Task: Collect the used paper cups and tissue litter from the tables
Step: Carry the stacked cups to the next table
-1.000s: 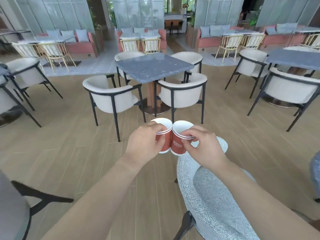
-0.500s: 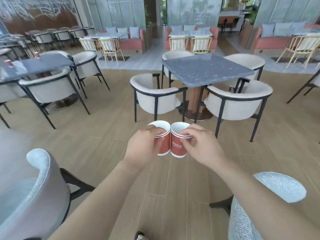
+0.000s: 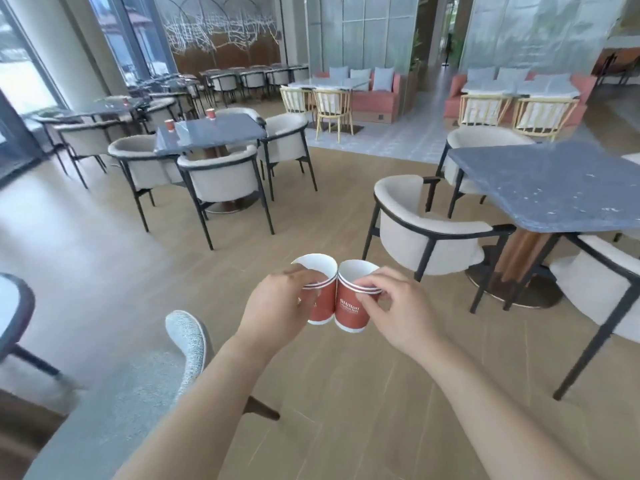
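Since half a second ago the view has swung to the left: the dark stone table point(image 3: 554, 188) that stood straight ahead now lies at the right, and the far table point(image 3: 221, 133), then at the left edge, has come toward the upper middle-left. Both hands hold their cups as before.

At the far left stand tall windows point(image 3: 24, 74). Low on the left, the curved back of a grey speckled chair point(image 3: 188, 337) rises beside the left forearm. Beyond it, the far table is ringed by white armchairs with black frames point(image 3: 221, 178). On its top stand two of the task's cups, well apart: a nearer red cup point(image 3: 168, 125) by the left corner and a farther red cup point(image 3: 210, 114) toward the back edge. A pale patch lies beside the nearer one, too blurred to identify.

In the middle, over the wooden floor point(image 3: 346, 393), the left hand point(image 3: 277, 306) wraps round the left paper cup point(image 3: 322, 303), fingers curled over its upper side. This cup touches the right paper cup point(image 3: 351, 306), red with a white rim and printed lettering, both upright and open at the top. The right hand point(image 3: 405, 313) pinches the second cup near its rim.

Right of the hands, a white armchair point(image 3: 426, 237) is drawn up to the dark stone table. Behind, salmon sofas point(image 3: 377, 98) with pale cushions face yellow-framed chairs point(image 3: 329, 105).
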Demonstrator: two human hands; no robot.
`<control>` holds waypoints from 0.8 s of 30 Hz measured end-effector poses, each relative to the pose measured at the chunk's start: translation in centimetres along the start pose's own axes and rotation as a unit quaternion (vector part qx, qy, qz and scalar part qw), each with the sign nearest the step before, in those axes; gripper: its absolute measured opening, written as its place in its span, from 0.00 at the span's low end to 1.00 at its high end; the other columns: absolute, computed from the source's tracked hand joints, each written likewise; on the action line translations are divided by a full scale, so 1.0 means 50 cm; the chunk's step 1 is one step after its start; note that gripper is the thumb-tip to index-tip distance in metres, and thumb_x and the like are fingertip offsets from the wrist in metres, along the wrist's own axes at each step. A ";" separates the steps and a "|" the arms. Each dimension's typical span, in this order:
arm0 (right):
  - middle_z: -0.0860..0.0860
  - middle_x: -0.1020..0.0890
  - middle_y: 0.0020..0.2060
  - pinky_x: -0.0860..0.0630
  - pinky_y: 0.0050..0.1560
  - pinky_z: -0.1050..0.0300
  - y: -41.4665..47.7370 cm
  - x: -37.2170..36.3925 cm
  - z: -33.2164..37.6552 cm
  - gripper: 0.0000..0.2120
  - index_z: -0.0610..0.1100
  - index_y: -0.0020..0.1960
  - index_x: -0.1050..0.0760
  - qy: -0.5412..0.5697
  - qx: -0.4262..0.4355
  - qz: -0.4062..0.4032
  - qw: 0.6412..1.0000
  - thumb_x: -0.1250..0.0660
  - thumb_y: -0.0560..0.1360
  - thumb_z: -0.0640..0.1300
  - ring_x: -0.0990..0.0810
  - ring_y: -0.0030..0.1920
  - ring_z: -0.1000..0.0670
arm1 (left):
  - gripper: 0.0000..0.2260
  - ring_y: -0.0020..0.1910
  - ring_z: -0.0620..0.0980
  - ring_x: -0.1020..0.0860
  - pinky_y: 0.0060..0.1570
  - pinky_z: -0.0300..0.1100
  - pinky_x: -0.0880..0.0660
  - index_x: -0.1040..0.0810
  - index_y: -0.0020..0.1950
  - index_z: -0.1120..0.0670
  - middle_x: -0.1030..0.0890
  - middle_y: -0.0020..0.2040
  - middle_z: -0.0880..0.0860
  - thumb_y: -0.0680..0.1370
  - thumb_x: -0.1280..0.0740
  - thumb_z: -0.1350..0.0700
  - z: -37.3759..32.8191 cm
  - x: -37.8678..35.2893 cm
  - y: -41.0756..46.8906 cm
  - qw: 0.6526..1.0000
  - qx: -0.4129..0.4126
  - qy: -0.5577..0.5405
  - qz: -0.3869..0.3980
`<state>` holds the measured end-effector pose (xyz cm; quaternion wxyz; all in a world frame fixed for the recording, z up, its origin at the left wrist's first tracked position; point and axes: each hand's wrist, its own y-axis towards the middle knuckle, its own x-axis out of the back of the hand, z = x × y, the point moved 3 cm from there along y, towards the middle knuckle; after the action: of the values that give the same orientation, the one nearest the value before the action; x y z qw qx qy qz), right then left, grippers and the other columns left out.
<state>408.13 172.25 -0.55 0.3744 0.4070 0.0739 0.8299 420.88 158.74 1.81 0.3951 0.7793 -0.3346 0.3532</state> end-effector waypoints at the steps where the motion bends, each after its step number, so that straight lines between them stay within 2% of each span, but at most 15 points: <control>1: 0.58 0.22 0.43 0.30 0.44 0.67 0.026 -0.018 0.009 0.07 0.49 0.47 0.20 0.003 0.010 0.006 1.000 0.31 0.71 0.41 0.25 0.42 0.58 | 0.10 0.41 0.49 0.22 0.37 0.44 0.26 0.19 0.51 0.49 0.19 0.46 0.46 0.75 0.36 0.59 0.021 0.014 0.008 1.000 0.007 0.002 -0.010; 9: 0.55 0.22 0.43 0.25 0.50 0.54 0.222 -0.155 0.060 0.07 0.48 0.47 0.20 0.011 0.110 0.083 0.990 0.32 0.71 0.40 0.24 0.48 0.52 | 0.10 0.43 0.50 0.22 0.38 0.47 0.24 0.19 0.50 0.49 0.19 0.47 0.45 0.74 0.35 0.61 0.181 0.091 0.069 0.994 0.075 0.021 -0.072; 16: 0.53 0.21 0.43 0.25 0.51 0.50 0.403 -0.249 0.024 0.07 0.46 0.47 0.19 0.035 0.138 0.103 0.984 0.32 0.71 0.38 0.24 0.48 0.50 | 0.10 0.43 0.49 0.22 0.38 0.45 0.24 0.19 0.50 0.49 0.20 0.47 0.43 0.73 0.34 0.61 0.298 0.081 0.203 0.991 0.098 0.034 -0.089; 24: 0.56 0.22 0.43 0.24 0.49 0.52 0.719 -0.343 -0.073 0.08 0.47 0.48 0.19 0.043 0.170 0.118 0.977 0.31 0.71 0.38 0.24 0.47 0.54 | 0.10 0.41 0.44 0.23 0.37 0.41 0.26 0.19 0.47 0.48 0.21 0.43 0.42 0.73 0.35 0.61 0.467 0.041 0.474 0.985 0.127 0.015 -0.116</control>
<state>391.96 135.73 1.76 0.1956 0.4343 0.1809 0.8605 409.65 127.34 2.24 0.3364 0.8512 -0.1888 0.3559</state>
